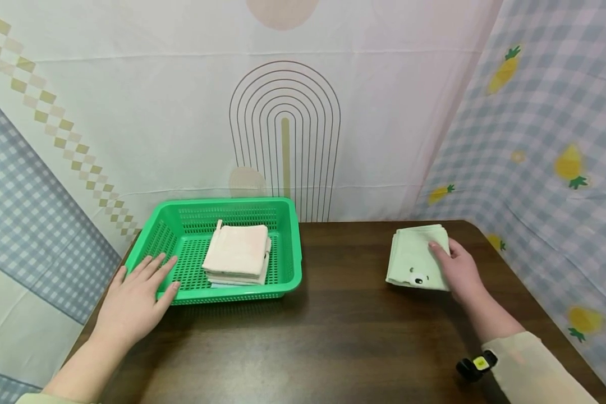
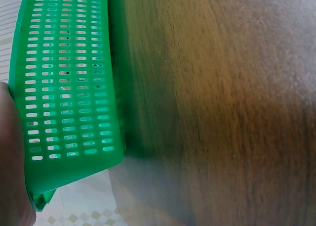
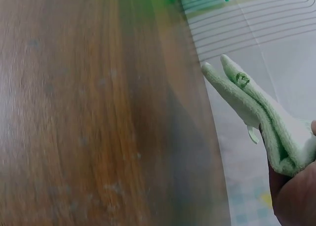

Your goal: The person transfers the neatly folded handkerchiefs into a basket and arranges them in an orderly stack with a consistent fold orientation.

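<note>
A folded pale green towel (image 1: 418, 255) with a small eye design is pinched by my right hand (image 1: 462, 272) at its right edge, thumb on top. The right wrist view shows the towel (image 3: 266, 117) raised off the table, its folded layers slightly apart. My left hand (image 1: 136, 297) lies with spread, straight fingers over the near left corner of a green plastic basket (image 1: 289, 280). Inside the basket sits a stack of folded towels (image 1: 237, 249), a cream-pink one on top. The left wrist view shows the perforated basket wall (image 2: 69, 77) beside part of that hand.
The brown wooden table (image 1: 333, 342) carries the basket at its left. A white printed curtain (image 1: 384, 112) hangs behind the table's back edge, and a checked pineapple-print cloth (image 1: 545, 168) hangs along the right. A black band with a yellow face (image 1: 480, 363) is at my right wrist.
</note>
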Motion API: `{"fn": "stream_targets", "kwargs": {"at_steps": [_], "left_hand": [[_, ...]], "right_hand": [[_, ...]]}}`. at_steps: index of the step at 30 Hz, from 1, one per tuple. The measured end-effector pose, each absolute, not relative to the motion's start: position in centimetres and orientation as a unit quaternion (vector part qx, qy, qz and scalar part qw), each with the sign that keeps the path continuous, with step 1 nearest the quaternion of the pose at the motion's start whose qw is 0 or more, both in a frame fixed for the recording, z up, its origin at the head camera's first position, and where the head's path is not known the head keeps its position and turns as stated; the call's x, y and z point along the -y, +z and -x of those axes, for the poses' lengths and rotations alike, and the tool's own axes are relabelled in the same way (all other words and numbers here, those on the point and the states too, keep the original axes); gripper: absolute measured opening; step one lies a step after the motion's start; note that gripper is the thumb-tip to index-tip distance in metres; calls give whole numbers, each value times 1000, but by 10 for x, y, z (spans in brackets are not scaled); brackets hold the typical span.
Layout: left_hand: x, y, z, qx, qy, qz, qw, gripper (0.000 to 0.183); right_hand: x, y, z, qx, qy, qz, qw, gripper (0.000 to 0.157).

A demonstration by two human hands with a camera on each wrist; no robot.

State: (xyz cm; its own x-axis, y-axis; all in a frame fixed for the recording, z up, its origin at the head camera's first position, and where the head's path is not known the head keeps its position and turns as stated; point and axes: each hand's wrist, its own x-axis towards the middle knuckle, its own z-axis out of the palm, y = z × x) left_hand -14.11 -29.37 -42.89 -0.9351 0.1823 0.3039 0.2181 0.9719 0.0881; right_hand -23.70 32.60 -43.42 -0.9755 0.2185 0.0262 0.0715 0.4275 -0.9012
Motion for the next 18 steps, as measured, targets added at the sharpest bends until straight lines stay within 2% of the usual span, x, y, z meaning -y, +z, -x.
{"fn": "stream_targets", "kwargs": {"at_steps": [18], "left_hand": [[294,-429,141,981,-66,100,151,61]], "right_hand": [[-297,-433,233,805,586,73,55,67]]}}
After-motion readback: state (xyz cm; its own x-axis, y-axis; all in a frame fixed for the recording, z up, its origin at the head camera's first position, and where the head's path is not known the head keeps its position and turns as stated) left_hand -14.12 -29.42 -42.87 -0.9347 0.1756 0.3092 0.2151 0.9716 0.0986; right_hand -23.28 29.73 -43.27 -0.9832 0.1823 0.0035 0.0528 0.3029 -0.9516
